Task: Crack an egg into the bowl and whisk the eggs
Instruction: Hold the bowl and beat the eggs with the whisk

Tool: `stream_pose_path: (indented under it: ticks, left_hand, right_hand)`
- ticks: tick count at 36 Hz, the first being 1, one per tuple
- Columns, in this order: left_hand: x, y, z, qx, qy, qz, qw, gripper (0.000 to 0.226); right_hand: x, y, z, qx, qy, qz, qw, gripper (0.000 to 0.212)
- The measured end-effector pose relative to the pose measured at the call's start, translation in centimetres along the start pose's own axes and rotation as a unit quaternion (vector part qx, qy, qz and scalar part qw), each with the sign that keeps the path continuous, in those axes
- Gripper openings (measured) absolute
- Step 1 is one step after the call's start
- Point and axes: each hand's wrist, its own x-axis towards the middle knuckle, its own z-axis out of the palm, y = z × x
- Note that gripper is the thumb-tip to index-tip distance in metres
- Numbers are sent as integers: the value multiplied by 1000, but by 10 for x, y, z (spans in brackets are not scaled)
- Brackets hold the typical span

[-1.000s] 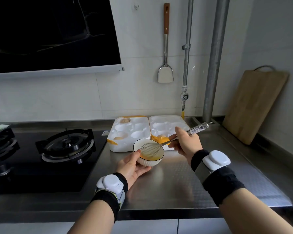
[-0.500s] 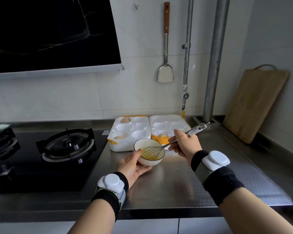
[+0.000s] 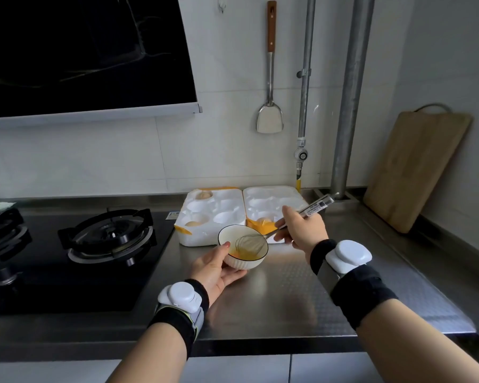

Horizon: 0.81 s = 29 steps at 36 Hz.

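I'm cupping the bowl (image 3: 244, 262) on the counter (image 3: 288, 294) with my left hand (image 3: 213, 268), my right hand (image 3: 302, 230) gripping the whisk (image 3: 249, 243) in the egg (image 3: 239, 255). Whisking harder, I'm risking slopping it over the rim.

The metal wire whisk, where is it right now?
In the head view, near centre, the metal wire whisk has its loops inside the white ribbed bowl, handle gripped by the right hand, near the white egg tray.
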Motion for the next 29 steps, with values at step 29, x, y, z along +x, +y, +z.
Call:
stream_pose_path:
  ticks: [29]
  left_hand:
    - [-6, 2, 4, -5, 1, 6, 1000, 18]
  right_hand:
    - [-1, 5, 2, 26, -10, 22, 999, 44]
